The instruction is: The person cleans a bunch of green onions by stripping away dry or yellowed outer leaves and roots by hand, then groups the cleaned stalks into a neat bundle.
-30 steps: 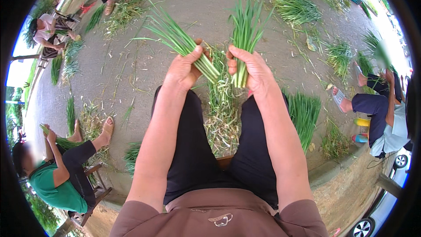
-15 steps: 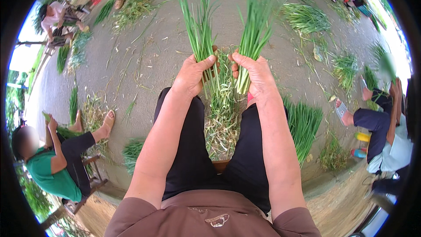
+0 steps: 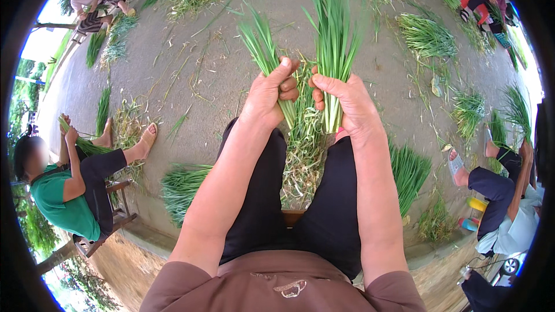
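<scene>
My left hand is closed round a small bunch of green chives, thumb on top, with the pale stem ends poking out below the fist. Close beside it, my right hand grips a fuller bunch of chives. Its leaves point away from me and its whitish stems show below the fingers. The two bunches are held apart over my knees. Beneath the hands, between my legs, lies a heap of stripped yellowish leaves and trimmings.
Chive piles lie by my left leg and my right leg. More bundles and scraps are spread over the concrete ground. A person in green sits left, another in light blue right; others sit farther off.
The bunch in my left hand looks thinner and its fingers are curled tighter; the right bunch looks fuller. Both hands sit slightly lower and farther right, and the surroundings have shifted in view.
</scene>
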Demonstrator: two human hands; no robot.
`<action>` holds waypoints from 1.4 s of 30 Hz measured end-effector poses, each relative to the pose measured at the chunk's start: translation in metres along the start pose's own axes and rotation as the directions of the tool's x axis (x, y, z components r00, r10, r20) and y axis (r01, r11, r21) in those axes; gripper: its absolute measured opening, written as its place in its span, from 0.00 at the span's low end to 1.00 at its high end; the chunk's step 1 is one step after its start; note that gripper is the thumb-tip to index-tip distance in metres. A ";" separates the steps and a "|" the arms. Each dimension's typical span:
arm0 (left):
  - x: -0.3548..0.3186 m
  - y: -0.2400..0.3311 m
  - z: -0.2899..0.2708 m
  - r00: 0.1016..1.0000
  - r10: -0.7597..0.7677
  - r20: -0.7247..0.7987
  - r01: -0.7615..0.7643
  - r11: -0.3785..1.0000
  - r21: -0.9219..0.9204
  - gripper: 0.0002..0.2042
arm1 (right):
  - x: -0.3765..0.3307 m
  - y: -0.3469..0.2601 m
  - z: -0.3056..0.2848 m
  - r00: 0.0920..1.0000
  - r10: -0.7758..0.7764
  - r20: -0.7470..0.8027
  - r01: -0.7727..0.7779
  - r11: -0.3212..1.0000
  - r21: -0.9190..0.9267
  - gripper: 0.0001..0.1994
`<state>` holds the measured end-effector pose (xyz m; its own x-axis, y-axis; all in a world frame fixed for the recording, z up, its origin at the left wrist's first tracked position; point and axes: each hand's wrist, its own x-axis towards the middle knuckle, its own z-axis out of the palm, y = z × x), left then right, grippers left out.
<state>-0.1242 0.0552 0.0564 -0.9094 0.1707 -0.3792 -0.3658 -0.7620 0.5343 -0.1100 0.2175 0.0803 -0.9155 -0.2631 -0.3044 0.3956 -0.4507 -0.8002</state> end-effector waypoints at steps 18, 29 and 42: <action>-0.013 -0.007 -0.006 0.995 0.058 0.076 -0.086 0.892 0.445 0.13 | -0.008 0.014 -0.003 0.999 -0.040 -0.017 0.034 0.967 -0.251 0.09; -0.017 -0.008 0.000 0.976 0.198 0.088 -0.211 0.780 0.589 0.13 | -0.006 0.016 0.000 0.995 -0.101 -0.018 0.091 0.948 -0.304 0.10; -0.008 -0.014 -0.008 0.983 -0.095 0.158 0.093 0.995 0.020 0.09 | 0.001 0.021 0.008 0.991 -0.067 -0.119 0.046 0.983 -0.176 0.08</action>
<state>-0.1103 0.0592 0.0462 -0.8902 0.3393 -0.3042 -0.4530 -0.7302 0.5114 -0.1021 0.2007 0.0672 -0.9422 -0.1289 -0.3092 0.3344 -0.3048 -0.8918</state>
